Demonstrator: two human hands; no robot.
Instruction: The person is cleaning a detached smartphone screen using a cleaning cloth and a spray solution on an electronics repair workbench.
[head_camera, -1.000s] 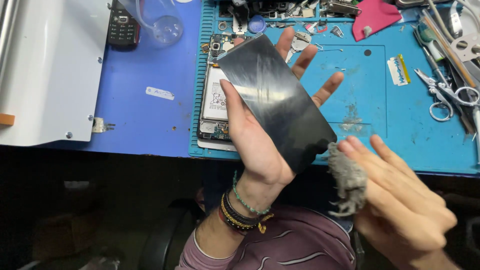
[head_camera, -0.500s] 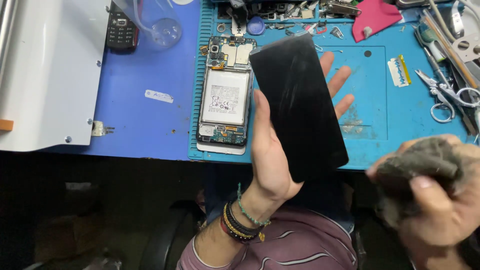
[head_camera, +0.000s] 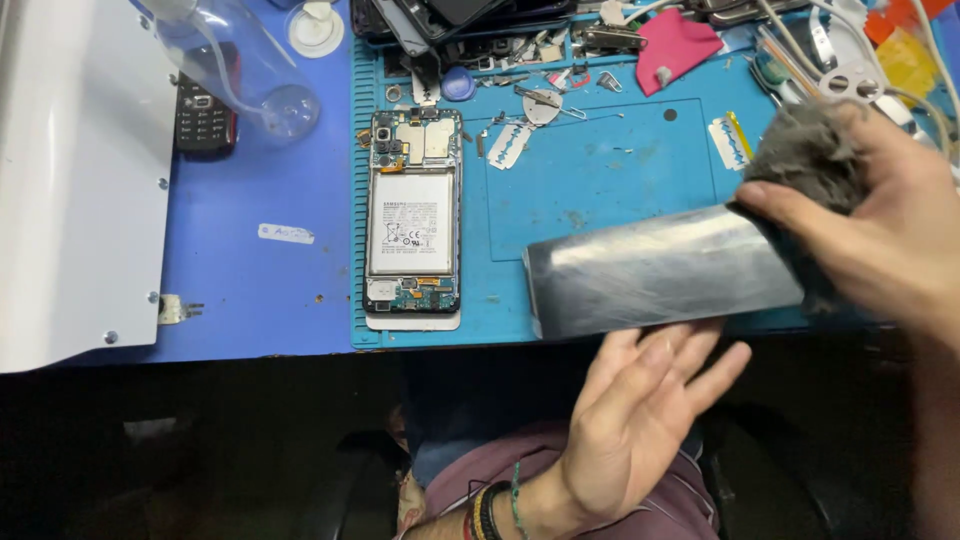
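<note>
A glossy black phone back panel lies sideways in the air over the front of the blue work mat. My right hand pinches the panel's right end through a grey cloth. Just below the panel is my left hand, palm up and fingers spread, its fingertips at the panel's lower edge. An opened phone with its battery and circuit boards exposed lies flat on the mat's left side.
A clear plastic bottle and a small keypad phone sit at the back left. A white board covers the left edge. Razor blades, a pink cloth, scissors and small parts crowd the back.
The panel has gone from standing upright in my left hand to lying sideways, gripped by my right hand through the cloth. My left hand has opened and dropped below it.
</note>
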